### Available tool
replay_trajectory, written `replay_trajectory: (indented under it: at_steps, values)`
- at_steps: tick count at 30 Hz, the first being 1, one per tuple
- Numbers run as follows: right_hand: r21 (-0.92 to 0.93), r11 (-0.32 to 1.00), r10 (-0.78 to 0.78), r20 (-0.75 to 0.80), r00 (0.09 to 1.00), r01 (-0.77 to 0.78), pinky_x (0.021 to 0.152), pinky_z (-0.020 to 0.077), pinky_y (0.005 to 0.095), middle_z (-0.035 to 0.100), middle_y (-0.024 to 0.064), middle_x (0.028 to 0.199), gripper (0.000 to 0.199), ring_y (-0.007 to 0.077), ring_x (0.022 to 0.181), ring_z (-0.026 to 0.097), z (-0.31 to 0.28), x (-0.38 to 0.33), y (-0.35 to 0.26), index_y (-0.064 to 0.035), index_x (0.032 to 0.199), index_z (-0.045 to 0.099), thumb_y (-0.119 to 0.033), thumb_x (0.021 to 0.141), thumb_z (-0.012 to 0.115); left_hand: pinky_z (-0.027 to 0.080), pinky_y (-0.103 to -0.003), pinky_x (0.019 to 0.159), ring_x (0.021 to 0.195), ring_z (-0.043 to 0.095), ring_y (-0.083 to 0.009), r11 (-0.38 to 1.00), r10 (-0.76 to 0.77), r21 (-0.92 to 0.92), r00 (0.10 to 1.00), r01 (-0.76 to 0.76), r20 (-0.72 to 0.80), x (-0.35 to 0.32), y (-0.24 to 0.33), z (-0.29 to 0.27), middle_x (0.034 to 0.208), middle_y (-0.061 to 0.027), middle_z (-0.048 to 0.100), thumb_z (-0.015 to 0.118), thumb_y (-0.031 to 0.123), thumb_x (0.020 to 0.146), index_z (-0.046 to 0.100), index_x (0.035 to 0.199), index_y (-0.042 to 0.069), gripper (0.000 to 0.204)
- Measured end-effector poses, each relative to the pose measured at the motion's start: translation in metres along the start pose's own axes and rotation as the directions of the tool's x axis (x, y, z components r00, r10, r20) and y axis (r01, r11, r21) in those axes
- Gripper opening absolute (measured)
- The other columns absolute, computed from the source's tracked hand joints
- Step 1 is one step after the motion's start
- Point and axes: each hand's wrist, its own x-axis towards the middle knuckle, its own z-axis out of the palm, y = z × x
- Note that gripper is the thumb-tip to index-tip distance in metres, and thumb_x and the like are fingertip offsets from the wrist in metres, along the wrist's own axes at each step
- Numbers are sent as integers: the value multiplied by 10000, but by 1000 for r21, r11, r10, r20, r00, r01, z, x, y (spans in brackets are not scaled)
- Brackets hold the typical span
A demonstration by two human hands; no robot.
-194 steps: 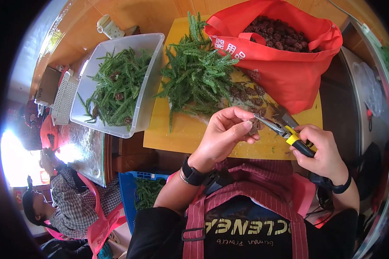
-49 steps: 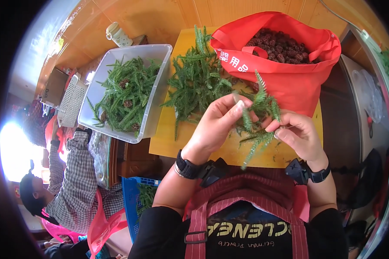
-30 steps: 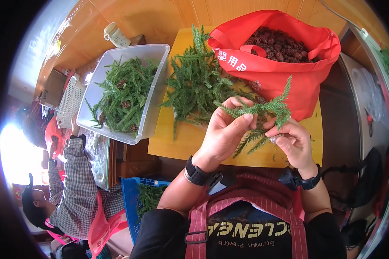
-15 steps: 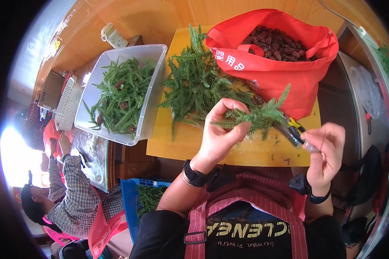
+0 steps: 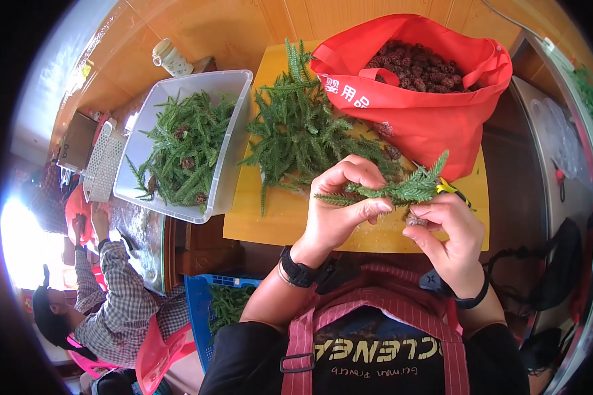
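A green artificial pine sprig (image 5: 415, 187) is pinched between the thumb and fingers of my left hand (image 5: 339, 207), its needled tip pointing right. My right hand (image 5: 451, 237) is closed just below the sprig, its fingertips against the underside. A small greyish-brown patch shows at those fingertips; whether it is a held piece or a wrapped fingertip I cannot tell. Pliers or cutters with yellow-and-black handles (image 5: 453, 191) lie on the table behind my right hand, partly hidden by the sprig.
A red fabric bag (image 5: 435, 122) full of pine cones (image 5: 418, 66) stands at the table's back right. Loose green sprigs (image 5: 303, 131) lie on the yellow tabletop (image 5: 270, 230). At left is a clear bin (image 5: 234, 151) of sprigs and cones. A co-worker in checked sleeves (image 5: 122, 270) works far left.
My right hand has moved left from beyond the pliers to the sprig in my left hand. The sprig has tilted slightly and sits a little lower. The thin wire seen at my right fingers no longer shows.
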Motion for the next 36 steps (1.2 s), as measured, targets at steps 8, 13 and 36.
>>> replay_trajectory:
  at_steps: [8,13,36]
  values:
    - [-35,999,-42,-11,999,41,581,548,250,557,111,920,287,177,692,652,8,2,-1,6,966,562,61,709,679,516,-244,506,695,633,-195,999,-39,10,996,40,-80,-1,4,5,911,-116,509,686,-12,745,580,837,-2,141]
    - [44,994,-99,-102,990,104,592,551,258,551,136,985,406,178,733,660,17,-6,13,15,1049,478,72,707,689,539,-235,567,694,595,-137,999,-30,33,998,31,-47,-1,3,3,890,-80,535,689,-80,720,622,832,-25,142]
    - [122,983,-100,-284,954,139,657,565,273,584,151,1021,480,202,804,658,29,3,20,8,1118,455,90,710,695,520,-210,534,725,623,-135,988,-151,-48,987,148,-60,3,13,15,1058,-163,572,635,-38,793,576,847,-25,81]
